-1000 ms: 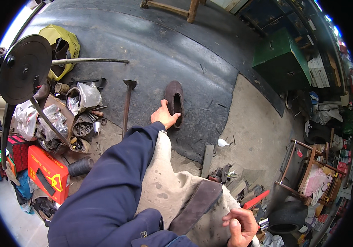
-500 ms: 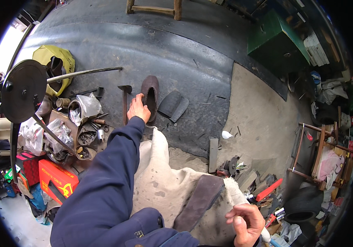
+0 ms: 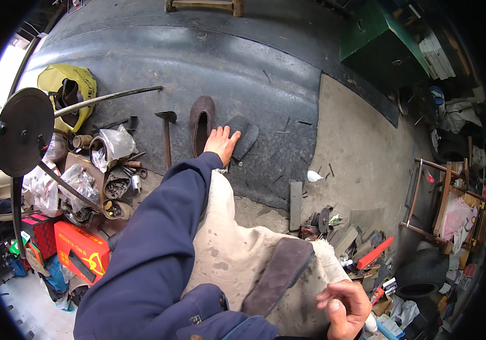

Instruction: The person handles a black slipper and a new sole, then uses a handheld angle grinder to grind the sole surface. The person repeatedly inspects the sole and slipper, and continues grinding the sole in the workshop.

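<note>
My left hand reaches out over the dark mat with its fingers spread. The fingertips rest on flat dark rubber pieces, which they partly cover. Just left of them lies a dark brown shoe, its opening facing up. A hammer is on the shoe's other side. My right hand hovers low on the right with loosely curled fingers and a gap at the thumb; nothing shows in it. Across the pale stained apron on my lap lies a long dark brown piece with a black edge.
At the left are a machine with a round black disc, a yellow bag, plastic bags and a red-orange box. Scraps and a tire fill the right, near a wooden-framed chair. A green box stands far right.
My left hand has left the brown shoe and moved right onto the dark rubber pieces. The right hand keeps nearly the same pose, and the view has shifted slightly.
</note>
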Tool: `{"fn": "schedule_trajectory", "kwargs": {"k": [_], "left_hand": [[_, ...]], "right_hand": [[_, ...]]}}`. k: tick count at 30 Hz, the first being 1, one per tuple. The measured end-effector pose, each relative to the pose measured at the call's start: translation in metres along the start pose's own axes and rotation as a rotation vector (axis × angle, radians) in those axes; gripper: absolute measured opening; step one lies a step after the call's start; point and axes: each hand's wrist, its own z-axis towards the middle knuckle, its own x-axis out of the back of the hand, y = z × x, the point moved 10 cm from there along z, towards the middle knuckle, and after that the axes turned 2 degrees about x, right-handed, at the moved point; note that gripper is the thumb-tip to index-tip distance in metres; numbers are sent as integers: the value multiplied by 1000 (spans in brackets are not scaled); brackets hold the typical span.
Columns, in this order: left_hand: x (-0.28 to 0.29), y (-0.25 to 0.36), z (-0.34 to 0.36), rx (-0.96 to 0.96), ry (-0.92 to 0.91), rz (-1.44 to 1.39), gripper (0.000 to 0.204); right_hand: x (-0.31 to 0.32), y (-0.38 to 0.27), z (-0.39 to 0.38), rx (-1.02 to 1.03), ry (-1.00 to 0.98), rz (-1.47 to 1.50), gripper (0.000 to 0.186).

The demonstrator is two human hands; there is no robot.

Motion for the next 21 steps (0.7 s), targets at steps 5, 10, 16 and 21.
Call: {"fn": "schedule_trajectory", "kwargs": {"k": [5, 10, 16, 21], "left_hand": [[10, -3, 4, -45, 12, -125, 59], [65, -45, -16, 221, 387, -596, 35], [155, -58, -78, 326, 449, -1664, 27], [280, 7, -172, 30, 332, -1864, 22]], "right_hand": [[-3, -4, 1, 0, -6, 0, 29], [-12, -9, -1, 49, -46, 31, 27], [-11, -16, -3, 129, -72, 31, 27], [-13, -25, -11, 255, -63, 159, 39]]}}
